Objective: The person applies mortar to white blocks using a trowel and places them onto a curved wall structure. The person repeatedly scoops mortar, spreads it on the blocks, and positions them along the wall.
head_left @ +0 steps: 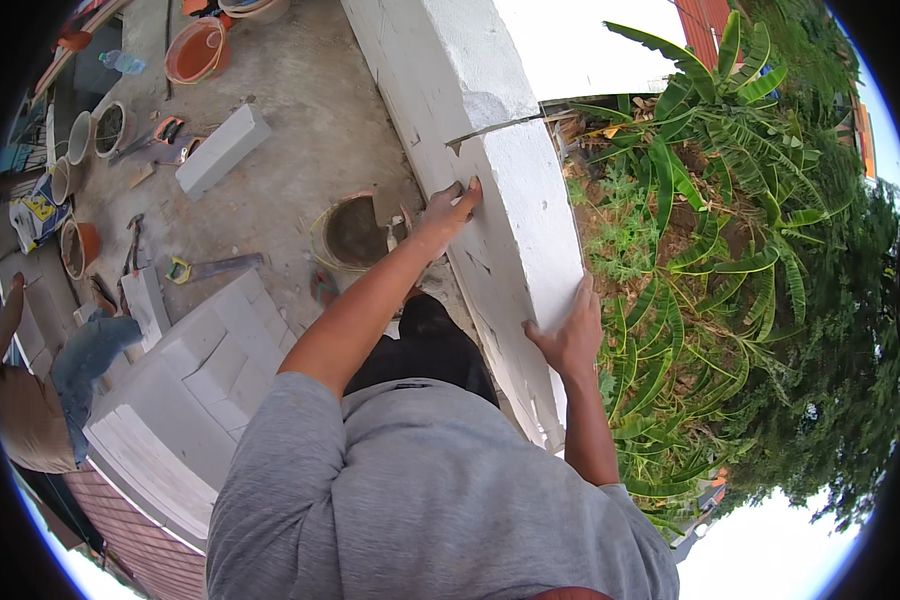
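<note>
A long white lightweight concrete block (530, 205) lies on top of the white block wall (450, 85), its end close against the neighbouring block with a dark joint between them. My left hand (450, 215) presses on the block's inner face near that joint, fingers partly bent. Nearer to me, my right hand (573, 335) grips the outer top edge, thumb on the top and fingers along the far side. Beside the wall's foot, below my left forearm, a round tub (355, 232) holds grey mortar.
At left stand stacked white blocks (205, 370), a handsaw (210, 268) and a loose block (223, 150). Buckets (196, 52) line the far left floor. Another person (45, 400) is at the left edge. Beyond the wall, banana plants (700, 250) grow lower down.
</note>
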Available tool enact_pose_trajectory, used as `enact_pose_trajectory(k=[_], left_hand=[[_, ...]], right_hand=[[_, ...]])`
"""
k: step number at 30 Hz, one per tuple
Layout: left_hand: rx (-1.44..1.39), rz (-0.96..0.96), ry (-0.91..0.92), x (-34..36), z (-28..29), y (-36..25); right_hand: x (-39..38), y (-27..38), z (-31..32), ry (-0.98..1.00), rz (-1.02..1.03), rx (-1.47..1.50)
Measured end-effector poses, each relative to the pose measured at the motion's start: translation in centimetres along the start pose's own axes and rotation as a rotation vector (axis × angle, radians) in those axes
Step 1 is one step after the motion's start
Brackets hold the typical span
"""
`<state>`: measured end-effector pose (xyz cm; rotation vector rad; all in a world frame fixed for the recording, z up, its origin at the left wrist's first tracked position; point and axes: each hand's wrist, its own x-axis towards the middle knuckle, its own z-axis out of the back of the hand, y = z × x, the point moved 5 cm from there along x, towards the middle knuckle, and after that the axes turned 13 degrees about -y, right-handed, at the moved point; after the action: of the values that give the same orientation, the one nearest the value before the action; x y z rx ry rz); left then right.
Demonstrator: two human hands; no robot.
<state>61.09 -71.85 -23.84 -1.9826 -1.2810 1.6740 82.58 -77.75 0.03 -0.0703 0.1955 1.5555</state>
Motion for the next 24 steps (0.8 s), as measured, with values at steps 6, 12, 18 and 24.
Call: enact_pose_trajectory(k=[6,12,18,24], left_hand=[[-0.051,-0.06,0.0,1.3,0.8,-1.2],[0.026,0.056,-0.098,-2.7,-0.1,-1.8],[0.12,0.022,-0.048,-10.0,-4.1,-3.3],[0.173,-0.016,-0.12,-11.6,-7.1,-6.5]], right_hand=[[1.2,0.0,-1.4,-0.061,0.067,0.015],[0.9,0.0,-1.3,-0.046,0.032,-0.005],[0.8,0.7,-0.4,-0.045,0.035,0.02],[0.4,1.3,1.0,-0.097,0.006,-0.004]])
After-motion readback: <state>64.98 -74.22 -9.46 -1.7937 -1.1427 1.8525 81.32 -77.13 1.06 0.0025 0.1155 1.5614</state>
